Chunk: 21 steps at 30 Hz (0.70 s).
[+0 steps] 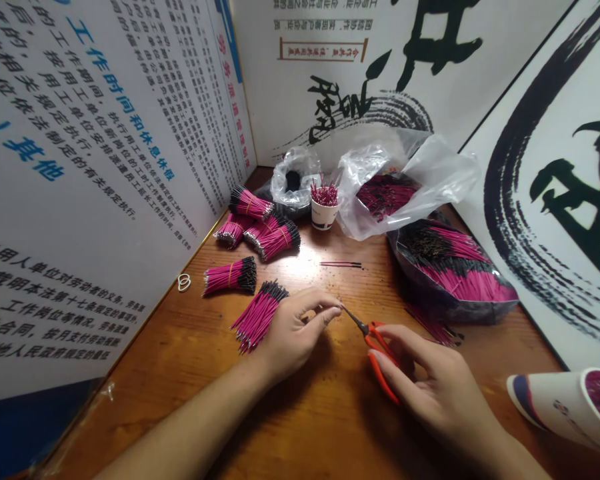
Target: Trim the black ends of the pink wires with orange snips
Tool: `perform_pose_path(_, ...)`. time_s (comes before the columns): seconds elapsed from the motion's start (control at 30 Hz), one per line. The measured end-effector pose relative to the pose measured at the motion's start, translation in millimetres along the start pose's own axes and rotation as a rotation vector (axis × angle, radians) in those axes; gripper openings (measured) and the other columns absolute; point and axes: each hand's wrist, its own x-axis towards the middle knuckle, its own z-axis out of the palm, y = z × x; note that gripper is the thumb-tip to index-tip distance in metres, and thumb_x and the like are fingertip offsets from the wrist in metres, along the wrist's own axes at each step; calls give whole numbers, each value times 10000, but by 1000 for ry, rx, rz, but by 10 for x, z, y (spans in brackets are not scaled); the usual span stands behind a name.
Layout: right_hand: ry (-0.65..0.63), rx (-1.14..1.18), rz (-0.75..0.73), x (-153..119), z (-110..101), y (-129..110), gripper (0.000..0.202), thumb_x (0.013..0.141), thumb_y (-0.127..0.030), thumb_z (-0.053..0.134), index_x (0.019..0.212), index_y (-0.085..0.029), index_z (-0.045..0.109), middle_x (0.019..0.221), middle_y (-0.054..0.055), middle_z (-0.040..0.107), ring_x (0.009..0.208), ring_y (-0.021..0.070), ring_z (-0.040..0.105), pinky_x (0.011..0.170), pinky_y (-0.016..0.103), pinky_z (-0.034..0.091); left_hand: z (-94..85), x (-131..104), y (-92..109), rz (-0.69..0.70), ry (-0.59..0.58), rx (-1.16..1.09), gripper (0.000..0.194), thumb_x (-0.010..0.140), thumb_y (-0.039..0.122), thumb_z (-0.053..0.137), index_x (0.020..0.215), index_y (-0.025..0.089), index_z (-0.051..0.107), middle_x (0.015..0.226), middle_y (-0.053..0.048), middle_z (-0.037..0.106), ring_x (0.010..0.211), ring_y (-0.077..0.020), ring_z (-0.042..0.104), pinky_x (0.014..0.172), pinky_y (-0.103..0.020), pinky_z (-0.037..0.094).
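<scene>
My right hand (430, 380) holds a pair of small scissors (375, 337) by the orange handles, dark blades pointing away to the left. At the blade tips, the thumb and forefinger of my left hand (300, 323) are pinched together; whatever is between them is too small to make out. Beside the left wrist lies a loose pile of pink wires (255, 319) with black ends. Two pink wires with black ends (340, 264) lie side by side on the wooden table (300, 420) beyond my hands.
Banded wire bundles (230, 276) and a stack of more bundles (275, 233) lie at left. A paper cup (324, 215) of pink pieces stands at the back, near clear plastic (430, 173). An open bag (455, 267) of wires sits right; another cup (555, 400) lies tilted near front.
</scene>
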Motion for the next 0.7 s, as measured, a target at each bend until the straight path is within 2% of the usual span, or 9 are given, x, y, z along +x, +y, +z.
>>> perform_pose_path(0.27, -16, 14, 2, -30, 24, 12, 152, 908, -298, 569, 994, -183, 617, 635, -25, 636, 499, 114, 569, 501, 209, 453, 3, 16, 5, 7, -2, -24, 130, 890, 188, 602, 828, 129, 700, 812, -46, 715, 769, -125, 636, 725, -211, 468)
perform_pose_path(0.4, 13, 23, 1, -23, 22, 13, 157, 916, -292, 562, 1011, -179, 618, 693, -12, 672, 531, 109, 602, 532, 196, 474, 11, 5, 9, -57, -16, -78, 131, 890, 206, 600, 830, 127, 685, 793, -41, 699, 753, -123, 631, 710, -210, 471)
perform_pose_path(0.53, 25, 20, 34, -19, 9, 1, 147, 912, -307, 569, 985, -187, 613, 638, -33, 634, 500, 107, 573, 496, 195, 456, 16, -13, 20, -146, -58, -145, 177, 909, 249, 567, 826, 124, 661, 735, -29, 664, 685, -111, 608, 639, -201, 465)
perform_pose_path(0.7, 0, 16, 18, -18, 6, -23, 150, 904, -304, 566, 973, -181, 620, 631, -26, 636, 489, 111, 568, 488, 198, 455, 15, -2, 50, -160, -57, -145, 192, 907, 245, 556, 781, 127, 640, 708, -29, 654, 658, -111, 594, 612, -202, 452)
